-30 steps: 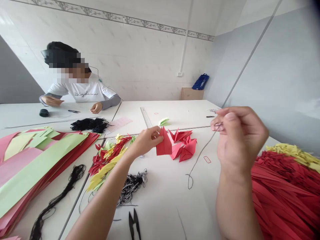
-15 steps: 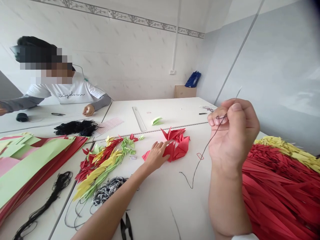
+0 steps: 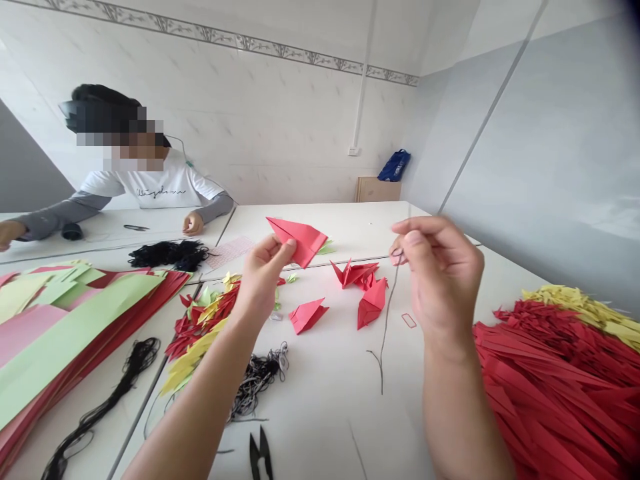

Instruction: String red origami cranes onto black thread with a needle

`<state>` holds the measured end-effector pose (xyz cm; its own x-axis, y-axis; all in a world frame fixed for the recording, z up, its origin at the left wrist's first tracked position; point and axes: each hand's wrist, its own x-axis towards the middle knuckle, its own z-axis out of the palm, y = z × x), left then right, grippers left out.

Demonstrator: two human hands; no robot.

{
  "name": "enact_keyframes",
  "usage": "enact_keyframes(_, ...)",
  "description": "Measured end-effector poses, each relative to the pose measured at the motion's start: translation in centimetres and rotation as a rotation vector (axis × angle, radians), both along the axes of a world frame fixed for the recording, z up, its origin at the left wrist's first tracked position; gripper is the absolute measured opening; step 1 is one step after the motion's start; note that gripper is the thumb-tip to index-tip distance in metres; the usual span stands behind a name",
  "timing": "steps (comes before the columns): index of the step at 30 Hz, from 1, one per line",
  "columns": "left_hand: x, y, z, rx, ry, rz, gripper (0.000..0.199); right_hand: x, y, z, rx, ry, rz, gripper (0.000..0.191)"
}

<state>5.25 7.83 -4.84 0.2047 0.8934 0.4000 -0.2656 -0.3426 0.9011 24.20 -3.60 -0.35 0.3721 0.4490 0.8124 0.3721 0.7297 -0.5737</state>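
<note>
My left hand (image 3: 267,267) is raised over the table, thumb and fingers closed on a red folded paper piece (image 3: 299,239), its pointed end to the left. My right hand (image 3: 440,263) pinches a threaded needle (image 3: 410,211), blurred and pointing up. From those fingers a dark thread (image 3: 385,313) hangs down toward the tabletop, with a small loop near the fingertips. Between and below my hands lie more red folded paper pieces, one alone (image 3: 307,315) and a few together (image 3: 373,303).
Strung yellow, red and green paper pieces (image 3: 200,347) lie left, near tangled thread (image 3: 257,383). Black thread snips (image 3: 261,453) are at the front. Red folded paper (image 3: 565,387) is heaped right, paper sheets (image 3: 85,320) stacked left. A co-worker (image 3: 160,190) sits across the table.
My left hand has lifted a red folded paper piece off the table. My right hand has moved left and slightly down with the needle and thread, so the hands are closer together.
</note>
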Motion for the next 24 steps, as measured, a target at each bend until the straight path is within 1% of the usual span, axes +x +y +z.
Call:
enact_keyframes(3, -1.0, -1.4, 2.0, -0.007, -0.157, 0.031, 0.018, -1.0, -0.5, 0.0, -0.141, -0.166, 0.057, 0.009)
enact_keyframes(4, -1.2, -1.8, 2.4, -0.011, -0.183, 0.03, 0.017, -1.4, -0.6, -0.1, -0.186, -0.219, 0.072, 0.01)
enact_keyframes(6, -1.3, -2.4, 2.8, -0.025, -0.217, -0.006, 0.016, -1.9, -0.8, -0.2, -0.227, -0.32, 0.094, 0.011)
enact_keyframes(9, -1.3, -3.0, 3.0, -0.041, -0.239, -0.093, 0.015, -2.4, -0.7, -0.5, -0.207, -0.43, 0.088, 0.011)
enact_keyframes(12, -1.2, -3.3, 2.9, -0.036, -0.225, -0.129, 0.017, -2.7, -0.6, -0.7, -0.19, -0.486, 0.072, 0.013)
enact_keyframes(15, -1.2, -3.5, 2.9, -0.02, -0.207, -0.135, 0.019, -3.0, -0.6, -0.7, -0.18, -0.513, 0.055, 0.014)
enact_keyframes(19, -1.2, -3.7, 2.9, 0.002, -0.201, -0.133, 0.016, -3.1, -0.6, -0.8, -0.169, -0.531, 0.031, 0.015)
enact_keyframes(24, -1.2, -3.8, 2.9, 0.049, -0.169, -0.1, 0.017, -3.0, -0.6, -0.8, -0.152, -0.534, -0.008, 0.014)
